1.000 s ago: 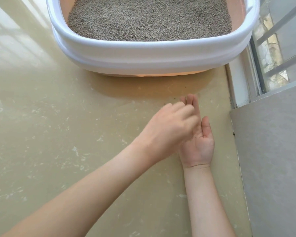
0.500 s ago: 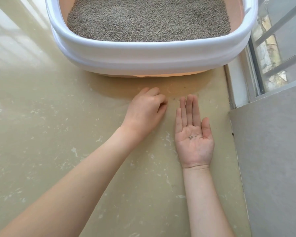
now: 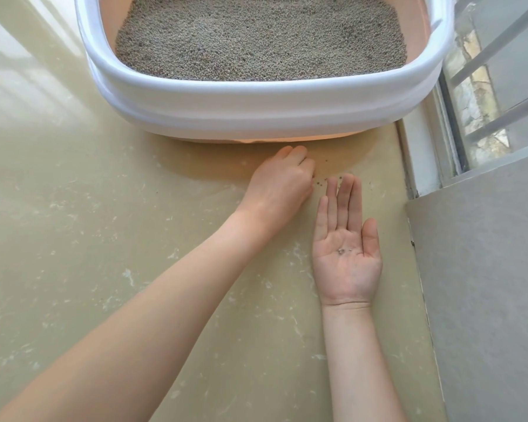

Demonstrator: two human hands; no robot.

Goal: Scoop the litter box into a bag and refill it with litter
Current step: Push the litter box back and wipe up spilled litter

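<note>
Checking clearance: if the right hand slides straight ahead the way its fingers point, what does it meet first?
Probably the stray litter grains on the floor just past the right hand fingertips, then the litter box front wall. Hand height unclear.

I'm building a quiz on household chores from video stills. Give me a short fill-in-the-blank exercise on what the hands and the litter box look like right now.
1. The right hand lies palm ____ with its fingers straight.
2. A few litter grains rest in the ____ of that hand.
3. The left hand, fingers curled, is down at the floor just in front of the ____.
4. The litter box has a ____ outer rim.

Missing words: up; palm; litter box; white
</note>
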